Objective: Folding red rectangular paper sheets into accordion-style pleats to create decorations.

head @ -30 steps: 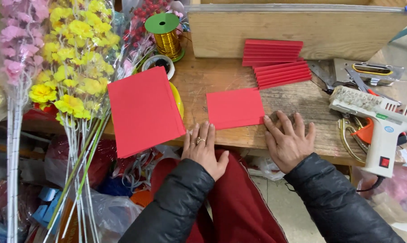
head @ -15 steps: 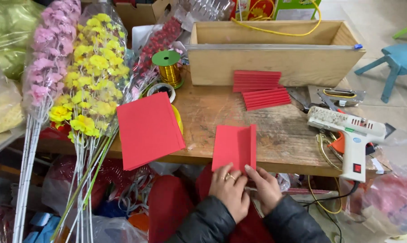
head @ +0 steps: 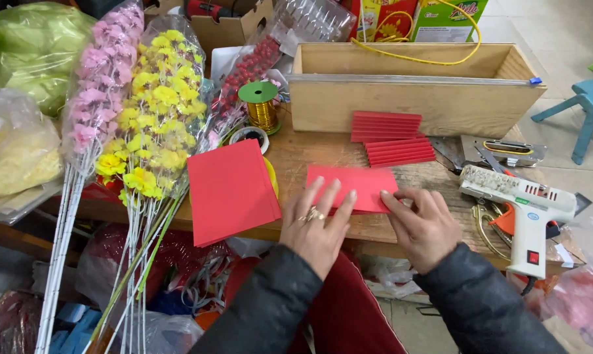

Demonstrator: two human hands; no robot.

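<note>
both hands flat on a red sheet

a folded red sheet (head: 358, 185) lies on the wooden table (head: 322, 147) near its front edge. the left hand (head: 316, 226), fingers spread and a ring on one, lies open on the sheet's left part. the right hand (head: 422, 224) is open too, its fingertips pressing the sheet's right edge. a red stack (head: 231, 190) lies just left, two pleated fans (head: 391, 137) behind by a wooden box (head: 414, 88), a glue gun (head: 522, 210) at right, and yellow flowers (head: 149, 124) at left.
</note>
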